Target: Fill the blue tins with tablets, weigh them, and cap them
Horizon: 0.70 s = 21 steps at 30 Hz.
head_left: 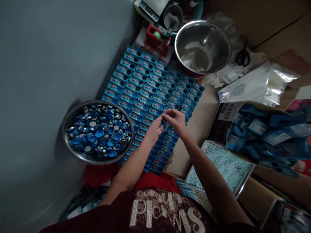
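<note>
My left hand (155,129) is curled, palm up, around small round caps (161,127); a pale disc face shows in its palm. Against it, my right hand (178,122) has thumb and fingers pinched at the left fingertips; what lies in that pinch is too small to name. Both hands are above rows of blue packs (143,77), many with a round recess. The farther recesses look dark, while several nearer ones look blue. To the left stands a steel bowl (65,136) heaped with blue and silver round caps (99,134).
A large steel basin (178,51) stands at the far end, beside a red tape dispenser (153,36) and a scale (149,11). At right are black scissors (243,59), a box of blue packages (264,129) and a tray of pale blue granules (220,161). A grey wall (48,64) borders the left.
</note>
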{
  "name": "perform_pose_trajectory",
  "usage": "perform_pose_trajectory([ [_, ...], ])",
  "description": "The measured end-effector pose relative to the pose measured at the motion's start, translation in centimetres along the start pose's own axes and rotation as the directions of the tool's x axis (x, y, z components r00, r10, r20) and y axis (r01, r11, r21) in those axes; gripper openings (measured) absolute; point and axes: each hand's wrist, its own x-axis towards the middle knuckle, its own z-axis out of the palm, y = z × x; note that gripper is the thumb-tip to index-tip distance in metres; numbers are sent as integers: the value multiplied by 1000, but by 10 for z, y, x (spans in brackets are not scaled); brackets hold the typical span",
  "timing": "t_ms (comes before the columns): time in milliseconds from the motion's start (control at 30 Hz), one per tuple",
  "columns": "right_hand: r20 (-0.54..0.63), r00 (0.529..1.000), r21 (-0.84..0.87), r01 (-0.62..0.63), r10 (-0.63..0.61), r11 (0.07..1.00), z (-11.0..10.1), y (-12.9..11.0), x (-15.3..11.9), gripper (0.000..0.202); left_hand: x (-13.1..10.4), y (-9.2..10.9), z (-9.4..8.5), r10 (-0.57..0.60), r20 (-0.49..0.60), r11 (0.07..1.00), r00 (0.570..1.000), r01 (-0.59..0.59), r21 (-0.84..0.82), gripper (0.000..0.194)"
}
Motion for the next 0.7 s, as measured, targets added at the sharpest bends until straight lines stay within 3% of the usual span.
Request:
perform_pose_trajectory([
  [100, -51, 996, -9, -77, 76, 997, -18, 17, 0, 34, -1, -4, -5, -15, 133, 994, 991, 1, 105, 37],
  [200, -208, 977, -249, -97, 45, 964, -44, 19, 16, 36, 1, 1, -12, -41, 264, 995, 964, 15, 101, 41],
  [267, -266, 963, -443, -79, -46, 893, -55, 14, 32, 34, 3, 5, -14, -27, 281, 999, 959, 15, 42, 36],
  [367, -227, 968, -693, -81, -110, 716, -56, 4, 58, 26, 6, 12, -14, 40, 299, 999, 953, -33, -30, 36],
  [467, -215, 976, -813, -164, -26, 558, -53, -3, 80, 19, 7, 18, -12, 103, 349, 994, 931, -85, -67, 39],
  [600, -241, 963, -842, -268, 117, 469, -58, -12, 100, 26, 10, 23, -14, 136, 381, 990, 915, -109, -90, 42],
  [700, -221, 971, -865, -239, 93, 441, -60, -23, 100, 30, 13, 21, -17, 146, 424, 989, 894, -116, -95, 46],
])
